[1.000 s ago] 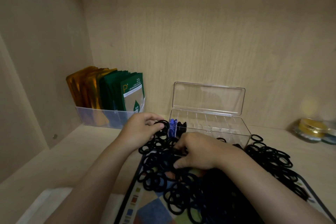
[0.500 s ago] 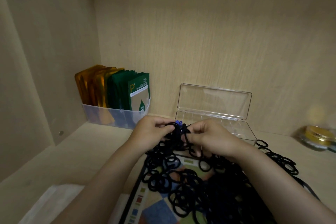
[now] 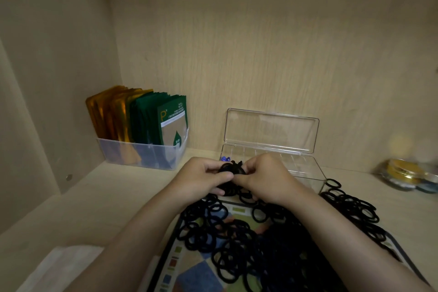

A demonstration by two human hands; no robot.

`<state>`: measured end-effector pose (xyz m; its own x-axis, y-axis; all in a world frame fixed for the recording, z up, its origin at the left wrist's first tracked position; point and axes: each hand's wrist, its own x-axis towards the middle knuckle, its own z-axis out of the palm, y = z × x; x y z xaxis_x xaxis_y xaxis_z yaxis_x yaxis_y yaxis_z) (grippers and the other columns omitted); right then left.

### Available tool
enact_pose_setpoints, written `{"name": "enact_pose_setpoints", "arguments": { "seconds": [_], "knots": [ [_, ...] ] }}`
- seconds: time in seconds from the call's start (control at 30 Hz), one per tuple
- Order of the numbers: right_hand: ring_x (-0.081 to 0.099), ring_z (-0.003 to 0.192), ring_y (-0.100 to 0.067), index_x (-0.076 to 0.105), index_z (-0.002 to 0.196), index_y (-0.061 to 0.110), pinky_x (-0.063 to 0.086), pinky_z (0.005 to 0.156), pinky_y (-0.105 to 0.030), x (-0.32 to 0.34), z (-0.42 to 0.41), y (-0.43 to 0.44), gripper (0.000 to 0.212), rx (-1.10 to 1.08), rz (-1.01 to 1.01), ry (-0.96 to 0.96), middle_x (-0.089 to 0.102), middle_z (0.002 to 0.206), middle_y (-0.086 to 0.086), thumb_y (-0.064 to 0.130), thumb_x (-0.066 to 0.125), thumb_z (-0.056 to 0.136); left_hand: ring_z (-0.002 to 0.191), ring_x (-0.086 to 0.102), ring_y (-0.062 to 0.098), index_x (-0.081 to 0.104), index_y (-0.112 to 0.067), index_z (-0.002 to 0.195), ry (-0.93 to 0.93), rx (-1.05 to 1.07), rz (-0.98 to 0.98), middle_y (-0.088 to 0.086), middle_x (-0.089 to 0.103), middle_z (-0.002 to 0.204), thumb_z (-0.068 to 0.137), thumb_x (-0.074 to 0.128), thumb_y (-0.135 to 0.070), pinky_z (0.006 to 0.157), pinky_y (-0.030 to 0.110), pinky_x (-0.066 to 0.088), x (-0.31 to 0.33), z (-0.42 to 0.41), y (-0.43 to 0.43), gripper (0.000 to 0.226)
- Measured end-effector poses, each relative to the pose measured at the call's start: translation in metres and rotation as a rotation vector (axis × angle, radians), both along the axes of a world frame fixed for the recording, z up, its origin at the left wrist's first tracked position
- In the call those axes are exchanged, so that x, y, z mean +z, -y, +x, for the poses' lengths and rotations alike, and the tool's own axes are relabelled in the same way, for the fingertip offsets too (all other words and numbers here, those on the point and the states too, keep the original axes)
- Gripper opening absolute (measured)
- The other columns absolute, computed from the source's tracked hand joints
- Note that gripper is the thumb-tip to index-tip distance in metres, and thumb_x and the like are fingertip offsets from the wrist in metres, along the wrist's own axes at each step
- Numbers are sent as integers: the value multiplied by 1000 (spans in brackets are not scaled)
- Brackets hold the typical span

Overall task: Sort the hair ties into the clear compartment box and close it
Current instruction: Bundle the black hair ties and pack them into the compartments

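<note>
A big heap of black hair ties lies on a patterned tray in front of me. Behind it stands the clear compartment box with its lid upright and open. Blue hair ties show in its left end compartment. My left hand and my right hand meet just in front of the box's left end. Both pinch one small bunch of black hair ties between their fingertips.
A clear bin with gold and green packets stands at the back left against the wall. Small round tins sit at the far right. White cloth lies at the near left. Wooden walls close in the shelf at the back and left.
My right hand rose from the heap and joined the left hand at the box's left end; both now hold one bunch of black ties. The view shifted slightly.
</note>
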<state>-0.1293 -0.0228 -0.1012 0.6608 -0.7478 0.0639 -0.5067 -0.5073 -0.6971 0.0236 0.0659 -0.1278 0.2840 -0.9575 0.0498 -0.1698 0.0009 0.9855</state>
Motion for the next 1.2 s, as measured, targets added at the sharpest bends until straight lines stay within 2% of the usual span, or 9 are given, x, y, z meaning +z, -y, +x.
{"name": "enact_pose_setpoints", "arguments": {
  "seconds": [0.27, 0.47, 0.57, 0.7, 0.8, 0.87, 0.93, 1.03, 1.2],
  "knots": [
    [54, 42, -17, 70, 86, 0, 42, 37, -24, 8, -7, 8, 23, 42, 172, 136, 72, 75, -10, 19, 62, 97, 95, 72, 17, 72, -8, 115, -33, 118, -2, 7, 74, 106, 97, 59, -6, 72, 23, 60, -4, 4, 3, 23],
    [48, 41, -13, 75, 106, 25, 38, 36, -21, 13, -7, 1, 21, 222, 240, 278, 67, 66, -1, 12, 61, 97, 86, 74, 13, 73, -9, 112, -59, 103, -39, 10, 76, 101, 95, 62, -10, 71, 23, 61, -1, 1, 2, 20],
    [53, 43, -3, 73, 116, 31, 42, 43, -18, 7, -3, -1, 25, 180, 25, 162, 67, 60, 10, 19, 63, 97, 92, 74, 13, 74, -11, 113, -97, 16, -54, 7, 77, 104, 96, 62, -13, 73, 25, 61, 1, -5, 1, 21],
    [69, 63, -9, 69, 121, 38, 57, 72, -31, 1, -3, 3, 27, 138, -314, 30, 76, 79, 2, 32, 60, 97, 104, 72, 18, 71, -8, 116, -204, -57, -39, 9, 74, 113, 103, 50, -18, 83, 29, 60, 4, -7, 0, 27],
    [69, 74, -11, 70, 119, 39, 54, 72, -29, -1, -3, 3, 26, 137, -519, 0, 76, 88, 3, 31, 58, 98, 111, 69, 19, 70, -6, 117, -301, -127, -42, 9, 73, 117, 103, 49, -26, 93, 36, 57, 7, -8, -3, 32],
    [68, 85, -12, 69, 122, 38, 52, 73, -28, -1, -4, 2, 28, 129, -577, -1, 76, 98, 5, 32, 58, 97, 114, 67, 15, 69, -7, 120, -195, -131, -58, 5, 72, 120, 99, 56, -19, 91, 30, 57, 6, -8, -3, 27],
    [65, 81, -5, 67, 125, 39, 51, 71, -25, 0, -4, 3, 31, 112, -497, 1, 76, 97, 9, 35, 61, 95, 112, 68, 17, 69, -8, 121, -119, -97, -59, 6, 72, 119, 98, 58, -8, 88, 26, 57, 3, -7, -1, 26],
    [59, 57, 5, 66, 127, 36, 43, 58, -14, 5, -4, 6, 39, 42, -213, 90, 70, 76, 9, 38, 71, 88, 110, 69, 19, 69, -9, 121, -110, -106, -64, 8, 73, 118, 98, 56, -5, 84, 24, 57, 1, -4, -1, 27],
    [66, 65, -18, 74, 113, 18, 52, 45, -28, 13, -9, 4, 27, 79, 365, 298, 75, 93, -11, 28, 74, 88, 103, 71, 16, 59, -14, 126, -124, -96, -142, 7, 74, 114, 95, 60, -4, 79, 23, 57, 4, -1, -2, 32]
  ]
}}
